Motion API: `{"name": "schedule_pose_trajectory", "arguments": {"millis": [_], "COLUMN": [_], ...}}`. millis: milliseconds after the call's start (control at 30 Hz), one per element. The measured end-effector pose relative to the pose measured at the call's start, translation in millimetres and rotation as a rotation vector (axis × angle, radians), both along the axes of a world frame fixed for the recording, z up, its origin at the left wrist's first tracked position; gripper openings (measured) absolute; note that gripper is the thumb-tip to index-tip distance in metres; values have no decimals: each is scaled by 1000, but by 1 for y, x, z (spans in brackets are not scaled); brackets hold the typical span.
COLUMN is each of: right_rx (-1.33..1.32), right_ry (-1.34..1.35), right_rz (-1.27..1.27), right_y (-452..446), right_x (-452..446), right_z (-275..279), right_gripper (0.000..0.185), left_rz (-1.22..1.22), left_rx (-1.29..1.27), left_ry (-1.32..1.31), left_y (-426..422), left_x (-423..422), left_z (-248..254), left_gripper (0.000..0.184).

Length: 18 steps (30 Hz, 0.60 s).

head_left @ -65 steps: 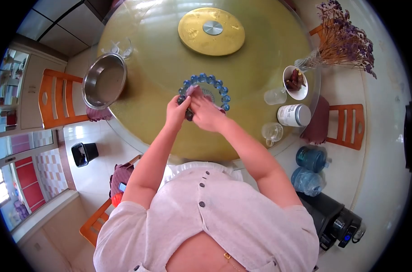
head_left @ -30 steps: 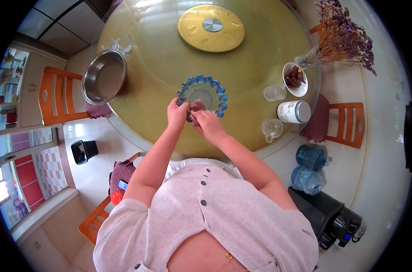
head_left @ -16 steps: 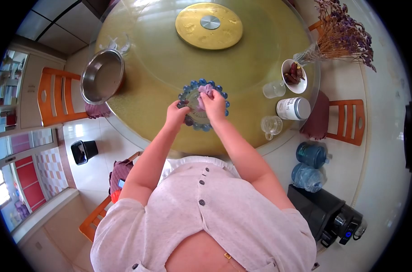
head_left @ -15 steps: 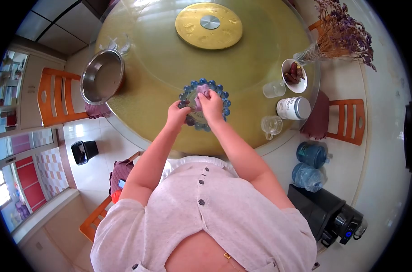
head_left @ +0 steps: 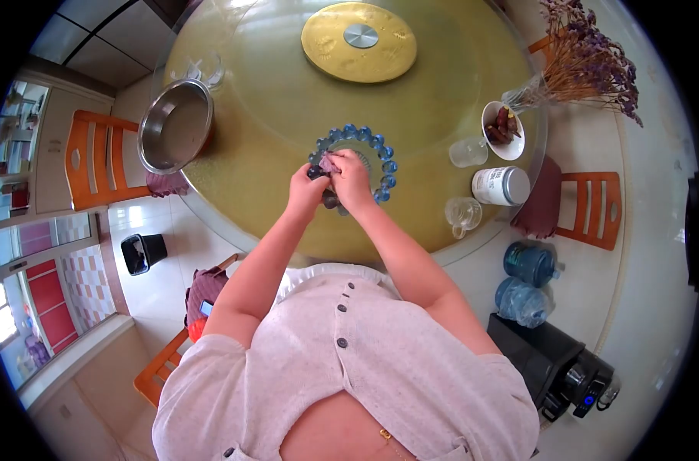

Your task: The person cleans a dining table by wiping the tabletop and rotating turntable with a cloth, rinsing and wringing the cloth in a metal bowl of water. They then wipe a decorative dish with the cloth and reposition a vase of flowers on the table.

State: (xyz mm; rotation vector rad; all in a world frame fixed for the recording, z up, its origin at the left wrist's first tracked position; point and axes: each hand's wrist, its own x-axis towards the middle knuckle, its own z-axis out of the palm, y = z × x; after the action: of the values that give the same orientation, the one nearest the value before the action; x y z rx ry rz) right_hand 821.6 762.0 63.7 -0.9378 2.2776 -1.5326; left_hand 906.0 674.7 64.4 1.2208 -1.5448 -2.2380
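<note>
A round glass dish (head_left: 388,166) with a rim of blue glass balls is in front of me over the table. My left hand (head_left: 306,189) is closed on its near-left rim, where the balls look darker. A crumpled pinkish-purple cloth (head_left: 328,163) is bunched in my right hand (head_left: 352,181). That hand presses the cloth to the left part of the rim, close beside my left fingers. Both hands hide the near-left part of the dish.
A steel basin (head_left: 176,127) stands at the left table edge, with clear glassware (head_left: 205,71) behind it. Rightward are a glass cup (head_left: 468,153), a glass mug (head_left: 462,215), a white jar (head_left: 500,186), a bowl (head_left: 519,144) of reddish-brown food and dried flowers (head_left: 587,65). A golden turntable (head_left: 326,46) lies at the back.
My right hand and the cloth have moved left and slightly down, from the dish's inside to its left rim. The dish has shifted and turned a little, toward the upper right.
</note>
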Motion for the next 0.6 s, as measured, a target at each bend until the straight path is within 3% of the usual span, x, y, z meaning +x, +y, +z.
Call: {"name": "schedule_pose_trajectory", "arguments": {"millis": [67,167,267,333,600], "right_rx": [-7,33,5,56,442], "right_ry": [-5,-100,17,94,353], "right_rz": [99,43,-66,117,410], "right_y": [6,3,2,5,51], "right_x": [0,3,8,6,22], "right_z": [1,15,18,17,41], "right_gripper": [24,27,28,25,19], "left_rz": [-5,-17,-23,-3,48], "left_rx": [-16,-29,-31,-27,2], "left_ry": [-4,60,82,37,60], "left_y": [1,-1,-1,-4,-23], "left_x": [4,5,4,6,23], "left_z": [-6,-8,-5,-2,0], "left_gripper": [29,30,31,32,39]}}
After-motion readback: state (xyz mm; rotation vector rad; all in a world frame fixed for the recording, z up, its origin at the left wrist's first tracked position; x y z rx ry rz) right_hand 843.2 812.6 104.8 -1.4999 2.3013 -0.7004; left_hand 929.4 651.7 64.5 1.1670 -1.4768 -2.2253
